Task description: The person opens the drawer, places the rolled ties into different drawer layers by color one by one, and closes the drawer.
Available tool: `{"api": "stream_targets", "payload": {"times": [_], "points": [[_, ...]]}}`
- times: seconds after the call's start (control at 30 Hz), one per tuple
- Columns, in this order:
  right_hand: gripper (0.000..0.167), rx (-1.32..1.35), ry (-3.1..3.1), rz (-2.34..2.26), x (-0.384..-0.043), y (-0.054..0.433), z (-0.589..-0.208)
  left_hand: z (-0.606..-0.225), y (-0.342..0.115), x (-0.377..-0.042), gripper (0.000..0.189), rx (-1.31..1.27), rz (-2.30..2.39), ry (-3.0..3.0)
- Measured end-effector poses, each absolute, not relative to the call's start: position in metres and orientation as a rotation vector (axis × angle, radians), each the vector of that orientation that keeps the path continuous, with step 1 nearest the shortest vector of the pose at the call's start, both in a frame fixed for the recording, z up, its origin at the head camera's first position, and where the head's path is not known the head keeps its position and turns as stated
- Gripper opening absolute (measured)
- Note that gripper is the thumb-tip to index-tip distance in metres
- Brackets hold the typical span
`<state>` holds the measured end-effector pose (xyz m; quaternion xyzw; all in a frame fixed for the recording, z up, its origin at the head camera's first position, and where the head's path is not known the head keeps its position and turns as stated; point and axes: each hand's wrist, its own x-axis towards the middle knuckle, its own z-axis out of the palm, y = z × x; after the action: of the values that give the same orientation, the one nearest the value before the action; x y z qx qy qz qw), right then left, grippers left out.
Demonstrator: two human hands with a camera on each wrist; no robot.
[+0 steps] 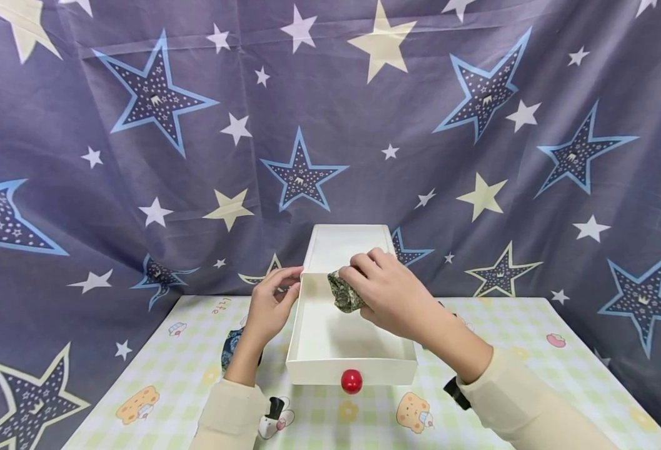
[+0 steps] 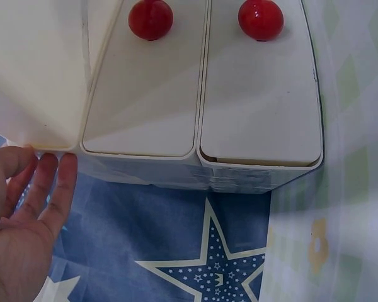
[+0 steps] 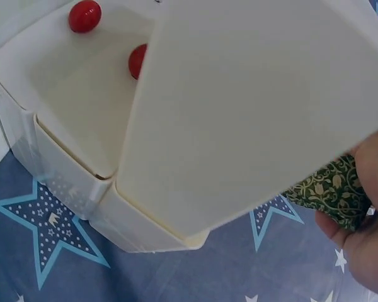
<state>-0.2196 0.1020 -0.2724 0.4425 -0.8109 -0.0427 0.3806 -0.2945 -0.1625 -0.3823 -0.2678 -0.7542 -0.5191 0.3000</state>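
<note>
A white drawer cabinet (image 1: 348,240) stands at the back of the table with its top drawer (image 1: 330,340) pulled out. That drawer has a round red knob (image 1: 351,381) on its front. My right hand (image 1: 389,290) pinches a crumpled dark green cloth (image 1: 344,295) with a pale floral pattern above the drawer. In the right wrist view, the green cloth (image 3: 335,192) shows between the fingers and thumb, beside the drawer's wall. My left hand (image 1: 271,306) touches the cabinet's left side. The left wrist view shows its fairly straight fingers (image 2: 62,189) at the cabinet's edge.
A dark blue patterned cloth (image 1: 232,347) lies left of the cabinet, partly behind the left forearm. Two lower drawers with red knobs (image 2: 261,19) are shut beneath the pulled-out one. A star-print curtain (image 1: 302,94) hangs behind the checked tablecloth (image 1: 184,375).
</note>
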Motion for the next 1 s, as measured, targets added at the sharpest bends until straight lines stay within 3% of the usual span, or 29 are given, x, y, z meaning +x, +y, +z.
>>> {"api": "stream_targets", "payload": {"times": [1.0], "points": [[0.052, 1.204, -2.204, -0.269, -0.246, 0.095, -0.311, -0.380, -0.165, -0.292, 0.031, -0.741, -1.385, -1.990]]}}
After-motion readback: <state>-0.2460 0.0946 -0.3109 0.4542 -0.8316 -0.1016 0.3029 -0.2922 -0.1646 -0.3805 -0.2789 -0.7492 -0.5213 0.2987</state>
